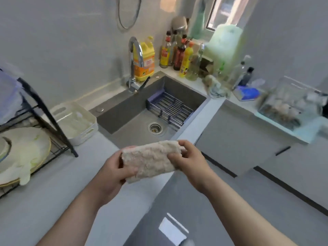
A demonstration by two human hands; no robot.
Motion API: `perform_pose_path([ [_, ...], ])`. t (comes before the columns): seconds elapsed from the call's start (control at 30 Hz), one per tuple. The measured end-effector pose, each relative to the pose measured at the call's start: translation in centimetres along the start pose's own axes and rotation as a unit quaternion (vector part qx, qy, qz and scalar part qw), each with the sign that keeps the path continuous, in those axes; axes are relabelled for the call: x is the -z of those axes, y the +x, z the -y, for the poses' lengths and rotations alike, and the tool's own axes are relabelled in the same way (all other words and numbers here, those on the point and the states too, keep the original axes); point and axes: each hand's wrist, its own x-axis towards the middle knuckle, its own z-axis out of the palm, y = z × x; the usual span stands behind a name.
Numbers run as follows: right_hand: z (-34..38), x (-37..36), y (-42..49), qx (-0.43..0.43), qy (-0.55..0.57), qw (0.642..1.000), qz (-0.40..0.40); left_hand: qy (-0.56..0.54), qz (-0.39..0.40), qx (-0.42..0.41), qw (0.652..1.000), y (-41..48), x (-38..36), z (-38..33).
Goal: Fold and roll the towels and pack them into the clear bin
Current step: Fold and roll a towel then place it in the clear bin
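the towel (150, 160) is looking like nubbly matt cloth, the faucet (134, 55) is gleaming as polished metal, the sink (124, 119) is showing matt grey.

A home kitchen is shown. A grey sink (142, 119) is set into a pale counter (53, 192), with a shiny tap (134, 64) bent over it. Bottles of sauce and oil (177, 54) and a big yellow soap jug (144, 59) are lined up in the corner by a window (218, 13). Plates (21, 151) are kept in a black dish rack (44, 118) on the left. Grey cupboard doors (239, 139) are seen under the counter.
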Motion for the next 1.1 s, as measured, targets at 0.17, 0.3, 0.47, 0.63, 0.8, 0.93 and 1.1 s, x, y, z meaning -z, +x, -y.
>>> perform_pose_path([
  [0.17,1.0,12.0,-2.4,0.039,0.09,0.988,-0.122,0.047,0.035,-0.025,0.998,7.5,-12.6,-1.1],
  [0.3,0.5,21.9,-4.7,0.053,0.147,0.974,-0.165,0.071,0.078,-0.026,0.994,12.0,-23.5,0.4],
  [0.47,0.4,32.4,-7.0,0.04,0.105,0.963,-0.245,0.088,0.137,-0.018,0.986,16.3,-34.8,2.8],
  [0.63,1.4,40.7,-7.7,0.034,0.169,0.935,-0.311,0.106,0.202,-0.009,0.974,19.5,-43.6,3.4],
  [0.8,2.3,47.0,-4.5,0.033,0.211,0.912,-0.35,0.106,0.236,0.001,0.966,25.8,-49.7,3.3],
  [0.93,2.5,52.3,1.2,0.019,0.259,0.893,-0.367,0.114,0.246,0.015,0.962,33.3,-52.9,3.9],
  [1.1,4.5,58.3,9.2,0.018,0.284,0.876,-0.389,0.136,0.257,0.022,0.957,43.5,-57.1,3.2],
])
